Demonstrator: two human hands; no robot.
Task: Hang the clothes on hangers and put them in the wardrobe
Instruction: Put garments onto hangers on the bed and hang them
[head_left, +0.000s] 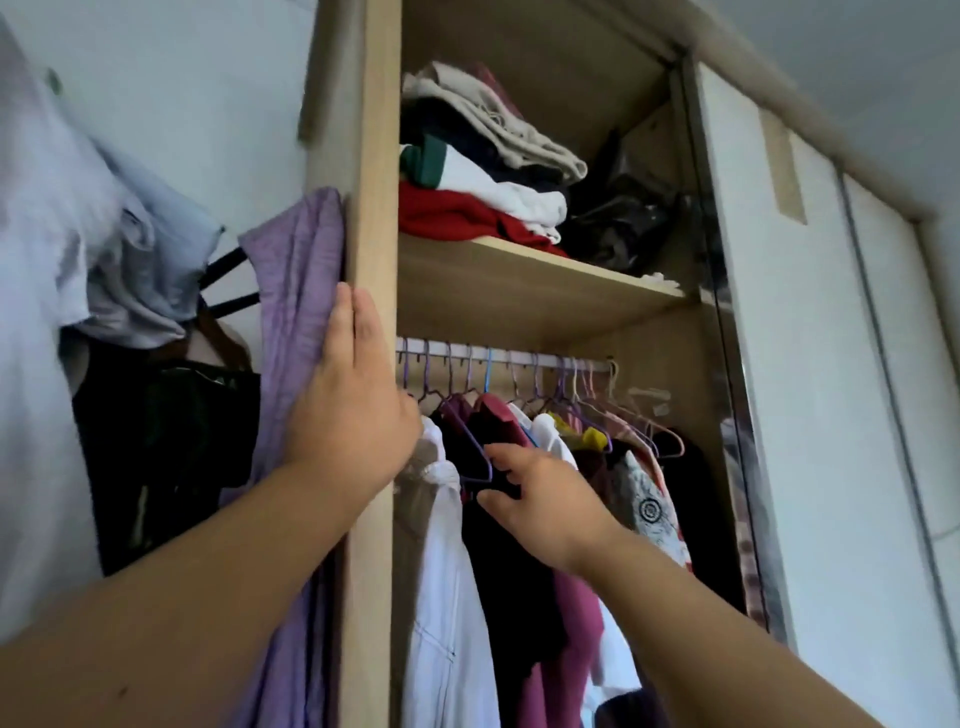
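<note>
Wardrobe (371, 156) stands open, centre of frame; its sliding door (805, 364) is drawn to the right. The rail (519, 358) below the shelf (519, 280) already carries a close row of hung garments, among them a white garment (441, 571) at the left end and a dark garment (498, 545) on a purple hanger (466, 434) next to it. Folded clothes (478, 171) are stacked on the shelf above. Left grip (348, 410) is released, fingers straight, lying flat against the front edge of the wardrobe's side panel and touching the lilac garment (296, 312) that hangs outside it, centre left. Right grip (545, 504) reaches into the row with thumb and forefinger either side of the purple hanger's lower corner; whether they have closed on it cannot be told. Judgement: the task is well advanced but not complete. Most items appear hung inside, while the lilac garment, pale blue garments (145, 270) in the upper left and a black garment (171, 441) below them remain outside the wardrobe. The step in hand appears to be making room on the rail.
</note>
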